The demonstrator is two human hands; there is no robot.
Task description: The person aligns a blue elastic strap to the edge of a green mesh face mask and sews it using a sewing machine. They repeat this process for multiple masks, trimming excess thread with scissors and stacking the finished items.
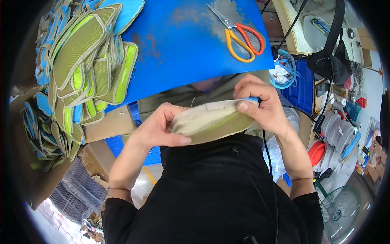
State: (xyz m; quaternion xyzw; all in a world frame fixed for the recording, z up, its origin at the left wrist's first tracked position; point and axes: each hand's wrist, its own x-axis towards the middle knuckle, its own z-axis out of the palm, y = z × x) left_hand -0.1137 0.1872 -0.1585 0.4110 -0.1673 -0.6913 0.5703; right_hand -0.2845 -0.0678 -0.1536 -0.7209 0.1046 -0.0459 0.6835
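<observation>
Both my hands hold a long oval sewn fabric piece in front of my body, beyond the table's near edge. It is beige and olive with a yellow-green stripe inside, and a loose thread sticks up near its left end. My left hand pinches the left end, thumb on the near face. My right hand grips the right end between thumb and bent fingers. A small bit of blue shows under the right fingers; I cannot tell what it is. Scissors with red and orange handles lie on the blue table.
Similar olive, green and blue fabric pieces are heaped on the table's left, with more in a cardboard box below. At right are a blue basket, stacked white pieces and a fan. A black cable hangs before me.
</observation>
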